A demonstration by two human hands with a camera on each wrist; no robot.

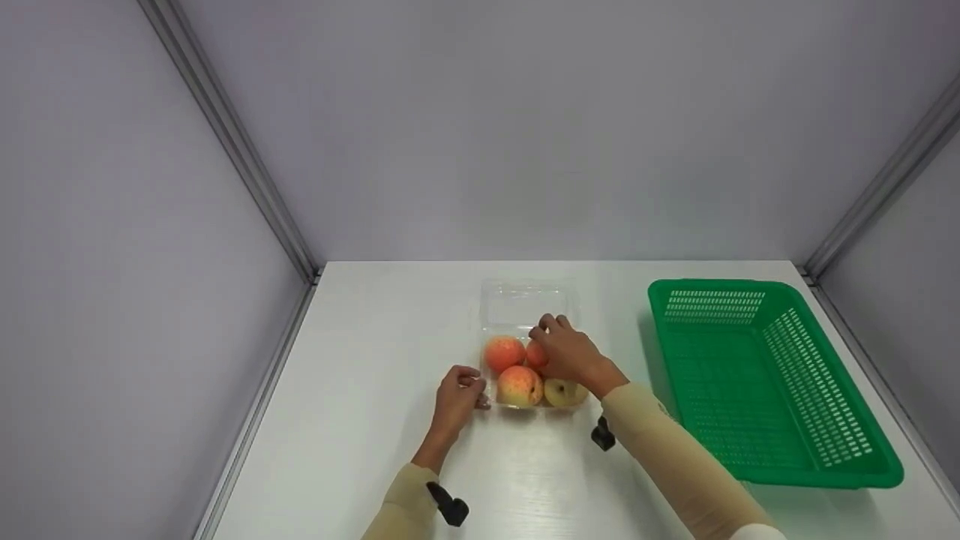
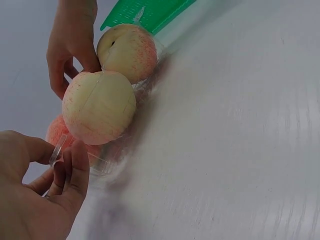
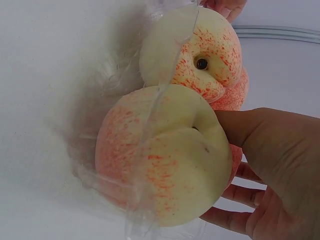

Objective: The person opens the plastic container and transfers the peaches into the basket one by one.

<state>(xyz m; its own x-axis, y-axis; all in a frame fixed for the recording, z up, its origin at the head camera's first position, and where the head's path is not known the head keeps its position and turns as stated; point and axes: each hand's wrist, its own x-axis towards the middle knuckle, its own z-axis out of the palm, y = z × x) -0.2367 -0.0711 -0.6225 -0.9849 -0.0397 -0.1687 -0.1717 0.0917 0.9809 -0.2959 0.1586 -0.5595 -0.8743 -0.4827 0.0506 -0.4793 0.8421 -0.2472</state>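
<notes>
A clear plastic clamshell box lies with its lid folded back, and several peaches sit in it. My left hand pinches the box's left rim between thumb and fingers; the clear edge shows there in the left wrist view. My right hand reaches over the box and grips the back right peach, which it partly covers. In front of that hand sits a paler peach, yellow with red flecks. A redder peach is at the front left, another peach behind it.
A large green plastic basket with slotted sides stands on the right of the white table. Grey panels wall the table at the back and both sides, with metal strips along the corners.
</notes>
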